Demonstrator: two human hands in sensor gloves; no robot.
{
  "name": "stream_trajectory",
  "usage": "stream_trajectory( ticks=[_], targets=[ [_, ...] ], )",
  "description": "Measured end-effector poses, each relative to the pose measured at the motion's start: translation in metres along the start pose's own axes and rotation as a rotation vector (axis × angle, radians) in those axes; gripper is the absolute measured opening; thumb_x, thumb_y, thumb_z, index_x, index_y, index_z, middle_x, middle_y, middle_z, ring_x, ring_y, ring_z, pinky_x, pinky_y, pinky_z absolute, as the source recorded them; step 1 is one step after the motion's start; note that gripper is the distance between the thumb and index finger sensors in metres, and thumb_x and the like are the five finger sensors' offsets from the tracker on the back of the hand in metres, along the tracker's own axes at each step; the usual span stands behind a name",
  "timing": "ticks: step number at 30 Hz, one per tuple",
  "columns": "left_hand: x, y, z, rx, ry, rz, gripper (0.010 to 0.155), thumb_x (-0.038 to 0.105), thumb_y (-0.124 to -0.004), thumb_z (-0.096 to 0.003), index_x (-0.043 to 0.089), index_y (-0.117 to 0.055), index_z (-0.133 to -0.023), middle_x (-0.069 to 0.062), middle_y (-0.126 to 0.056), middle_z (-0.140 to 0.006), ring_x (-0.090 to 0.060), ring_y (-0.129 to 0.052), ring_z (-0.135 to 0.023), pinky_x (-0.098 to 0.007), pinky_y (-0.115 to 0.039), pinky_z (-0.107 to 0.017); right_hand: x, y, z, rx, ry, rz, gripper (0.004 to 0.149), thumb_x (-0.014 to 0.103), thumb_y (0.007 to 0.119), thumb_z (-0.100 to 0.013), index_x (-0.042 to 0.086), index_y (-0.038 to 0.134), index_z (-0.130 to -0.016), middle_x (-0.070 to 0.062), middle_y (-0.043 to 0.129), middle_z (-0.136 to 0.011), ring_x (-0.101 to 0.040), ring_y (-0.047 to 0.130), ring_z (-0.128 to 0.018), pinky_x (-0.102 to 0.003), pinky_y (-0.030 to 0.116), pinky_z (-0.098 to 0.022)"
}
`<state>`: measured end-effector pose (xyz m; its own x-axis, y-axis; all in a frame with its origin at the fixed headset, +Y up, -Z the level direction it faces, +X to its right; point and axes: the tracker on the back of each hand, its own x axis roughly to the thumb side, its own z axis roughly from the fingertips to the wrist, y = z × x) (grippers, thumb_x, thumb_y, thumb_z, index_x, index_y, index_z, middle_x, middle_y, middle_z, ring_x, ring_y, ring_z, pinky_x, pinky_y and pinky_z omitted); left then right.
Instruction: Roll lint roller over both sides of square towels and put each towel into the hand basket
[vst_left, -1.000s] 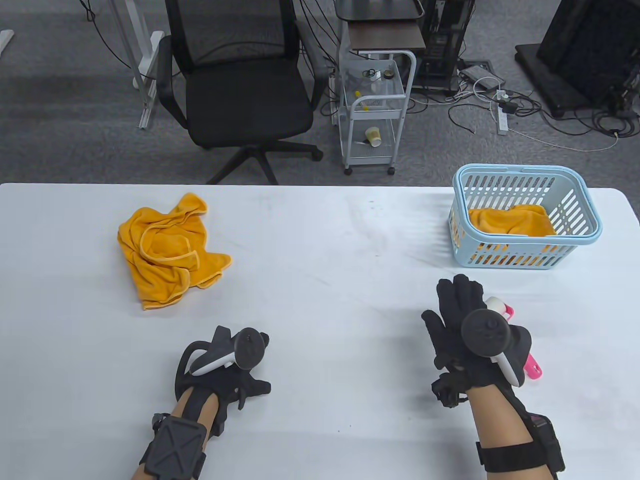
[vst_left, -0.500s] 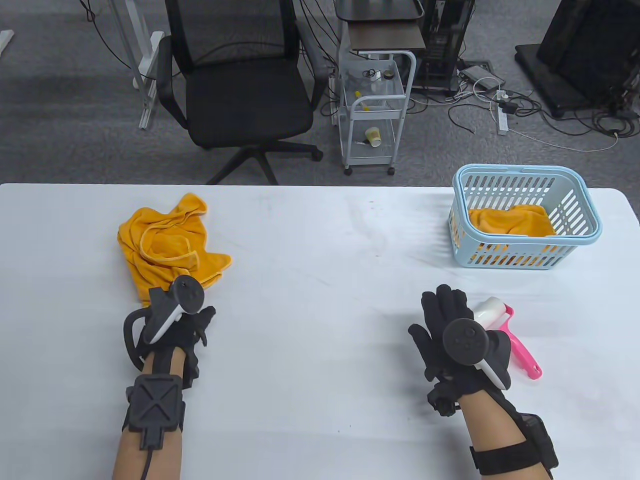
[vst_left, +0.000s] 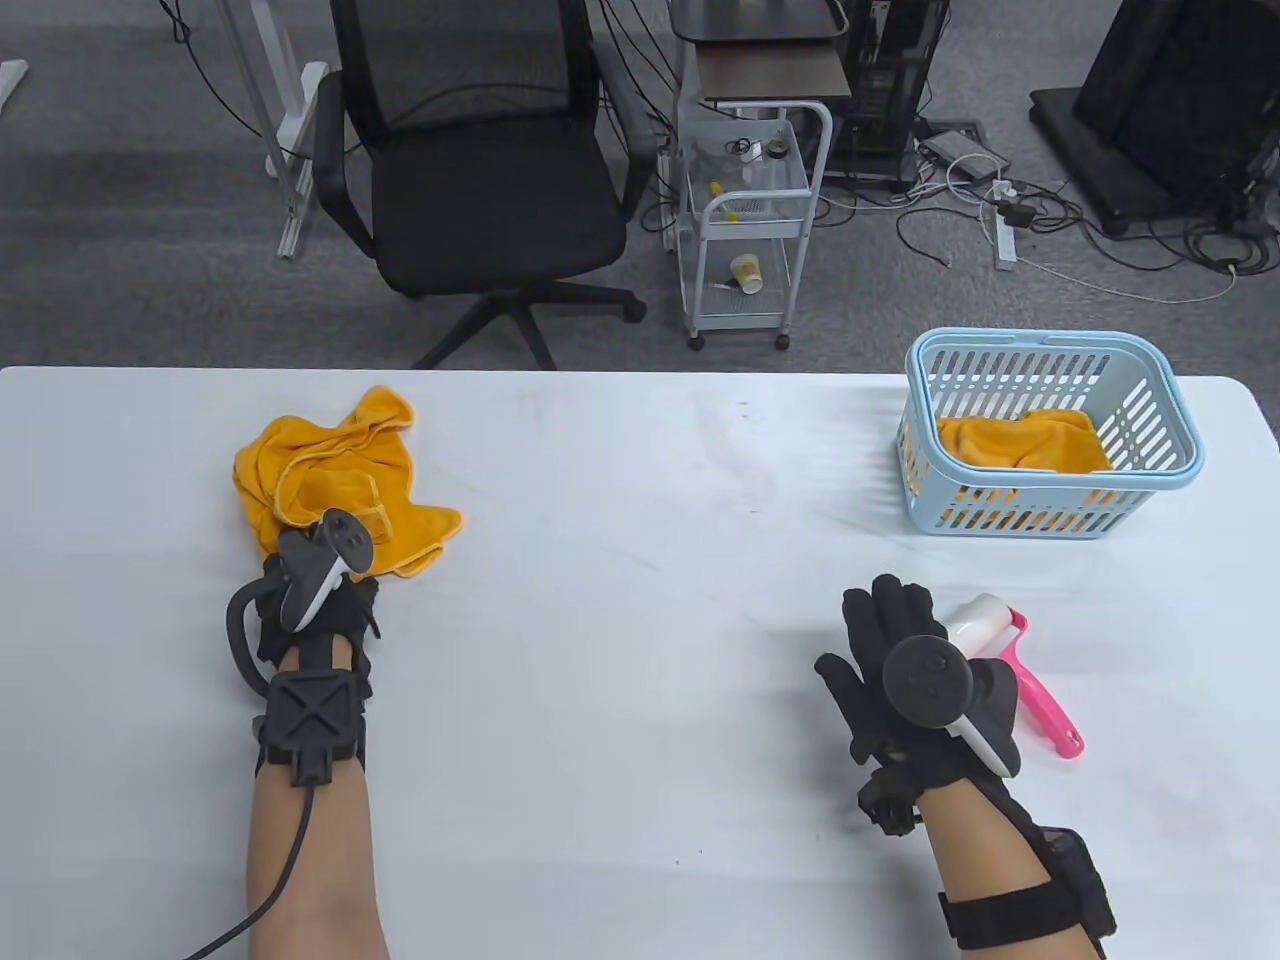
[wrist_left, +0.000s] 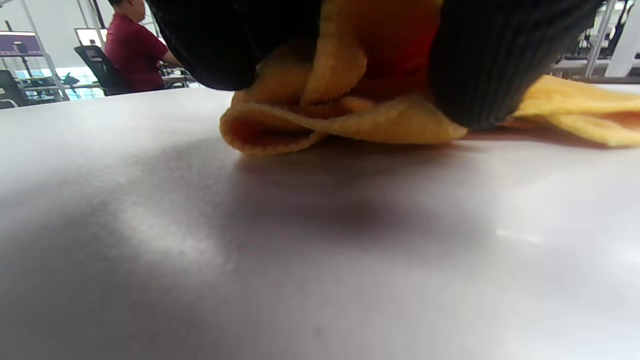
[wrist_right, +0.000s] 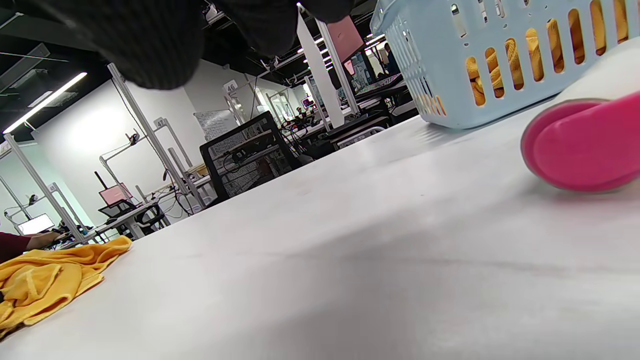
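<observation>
Two orange square towels are seen, one lint roller, one hand basket and two gloved hands. On the left of the white table (vst_left: 620, 620), one crumpled orange towel (vst_left: 330, 480) is lying in a heap. Its near edge is covered by the left hand (vst_left: 315, 610), which is laid on the cloth. In the left wrist view, folds of this towel (wrist_left: 345, 120) are seen bunched between two black fingers (wrist_left: 480, 65), so the cloth is being pinched by that hand. How tightly it is squeezed cannot be told, because the fingertips are hidden from above by the tracker. Well to the right, the right hand (vst_left: 900, 670) is held flat near the table's front edge. Its fingers are spread and straight, and nothing is held by it. Just beside this hand, on its right, the lint roller (vst_left: 1010, 660) is lying on the table, with its white roll pointing away from the person and its pink handle pointing toward the person. Whether the roller is touched by the hand cannot be told. In the right wrist view, only the pink end of the roller (wrist_right: 585, 145) is seen, resting on the table. Farther back on the right, the light blue hand basket (vst_left: 1050, 440) is standing upright. The second orange towel (vst_left: 1020, 440) is lying inside it, and orange cloth is seen through the slots in its wall.
</observation>
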<state>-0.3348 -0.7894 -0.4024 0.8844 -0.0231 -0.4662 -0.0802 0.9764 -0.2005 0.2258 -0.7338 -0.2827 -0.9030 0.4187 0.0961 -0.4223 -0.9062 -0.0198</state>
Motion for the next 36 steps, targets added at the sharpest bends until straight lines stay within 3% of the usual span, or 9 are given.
stream_trajectory(
  ticks=[5, 10, 15, 20, 24, 26, 29, 32, 36],
  targets=[
    [-0.007, 0.011, -0.001, 0.049, -0.008, -0.008, 0.044, 0.041, -0.08, -0.0516, 0.038, -0.073, -0.095, 0.0, -0.063, -0.114, -0.032, -0.079, -0.099, -0.049, -0.074, -0.071, -0.001, 0.003, -0.001, 0.02, 0.006, 0.005, 0.073, 0.051, 0.071, -0.054, 0.014, 0.047, -0.111, -0.016, 0.029, -0.115, -0.045, 0.021, -0.102, -0.064, 0.04, -0.069],
    [-0.024, 0.041, 0.01, 0.112, -0.013, 0.148, 0.038, 0.041, -0.077, -0.0526, 0.04, -0.078, -0.091, 0.001, -0.071, -0.111, -0.032, -0.082, -0.098, -0.053, -0.072, -0.071, 0.0, 0.003, -0.001, 0.033, 0.009, -0.001, 0.073, 0.051, 0.071, -0.054, 0.014, 0.047, -0.111, -0.017, 0.029, -0.115, -0.046, 0.021, -0.102, -0.064, 0.039, -0.069],
    [-0.026, 0.109, 0.039, 0.239, -0.115, 0.409, 0.038, 0.04, -0.067, -0.0554, 0.045, -0.063, -0.093, 0.001, -0.071, -0.108, -0.032, -0.082, -0.096, -0.055, -0.071, -0.072, 0.002, 0.005, 0.0, 0.044, -0.002, 0.004, 0.072, 0.051, 0.071, -0.054, 0.014, 0.048, -0.111, -0.017, 0.029, -0.115, -0.046, 0.022, -0.102, -0.064, 0.04, -0.069],
    [-0.005, 0.191, 0.088, 0.389, -0.291, 0.593, 0.039, 0.04, -0.068, -0.0561, 0.045, -0.061, -0.094, 0.006, -0.077, -0.1, -0.027, -0.086, -0.089, -0.055, -0.071, -0.071, 0.004, 0.005, 0.0, 0.044, -0.014, -0.004, 0.072, 0.051, 0.071, -0.054, 0.014, 0.048, -0.111, -0.017, 0.029, -0.115, -0.046, 0.022, -0.102, -0.065, 0.04, -0.069],
    [0.029, 0.221, 0.132, 0.411, -0.498, 0.662, 0.038, 0.038, -0.073, -0.0557, 0.044, -0.067, -0.093, 0.006, -0.082, -0.096, -0.028, -0.088, -0.086, -0.056, -0.071, -0.071, 0.005, 0.003, 0.001, 0.029, -0.028, -0.008, 0.073, 0.052, 0.072, -0.053, 0.015, 0.046, -0.112, -0.017, 0.029, -0.115, -0.046, 0.021, -0.102, -0.065, 0.04, -0.069],
    [0.053, 0.222, 0.155, 0.395, -0.618, 0.611, 0.039, 0.038, -0.077, -0.0545, 0.043, -0.072, -0.093, 0.005, -0.085, -0.094, -0.027, -0.092, -0.083, -0.057, -0.072, -0.07, 0.008, 0.001, 0.003, 0.01, -0.053, -0.03, 0.075, 0.053, 0.072, -0.053, 0.016, 0.044, -0.112, -0.017, 0.028, -0.115, -0.046, 0.021, -0.102, -0.065, 0.04, -0.069],
    [0.099, 0.198, 0.195, 0.324, -0.784, 0.488, 0.042, 0.038, -0.079, -0.0535, 0.039, -0.073, -0.095, 0.005, -0.09, -0.091, -0.027, -0.096, -0.08, -0.057, -0.074, -0.068, 0.017, -0.003, 0.009, -0.022, -0.123, -0.077, 0.076, 0.054, 0.074, -0.052, 0.022, 0.041, -0.112, -0.016, 0.027, -0.115, -0.046, 0.021, -0.103, -0.066, 0.04, -0.069],
    [0.139, 0.154, 0.231, 0.291, -0.87, 0.348, 0.048, 0.037, -0.082, -0.0516, 0.037, -0.067, -0.097, 0.007, -0.094, -0.086, -0.025, -0.101, -0.077, -0.056, -0.078, -0.066, 0.031, -0.005, 0.017, -0.05, -0.221, -0.134, 0.082, 0.059, 0.076, -0.049, 0.024, 0.038, -0.113, -0.015, 0.027, -0.116, -0.046, 0.021, -0.104, -0.066, 0.04, -0.07],
    [0.176, 0.098, 0.263, 0.201, -0.96, 0.222, 0.046, 0.04, -0.085, -0.0487, 0.037, -0.068, -0.091, 0.01, -0.098, -0.078, -0.022, -0.106, -0.07, -0.053, -0.083, -0.063, 0.053, 0.003, 0.029, -0.039, -0.363, -0.091, 0.091, 0.063, 0.082, -0.043, 0.025, 0.038, -0.113, -0.015, 0.028, -0.117, -0.046, 0.024, -0.106, -0.068, 0.042, -0.071]
  ],
)
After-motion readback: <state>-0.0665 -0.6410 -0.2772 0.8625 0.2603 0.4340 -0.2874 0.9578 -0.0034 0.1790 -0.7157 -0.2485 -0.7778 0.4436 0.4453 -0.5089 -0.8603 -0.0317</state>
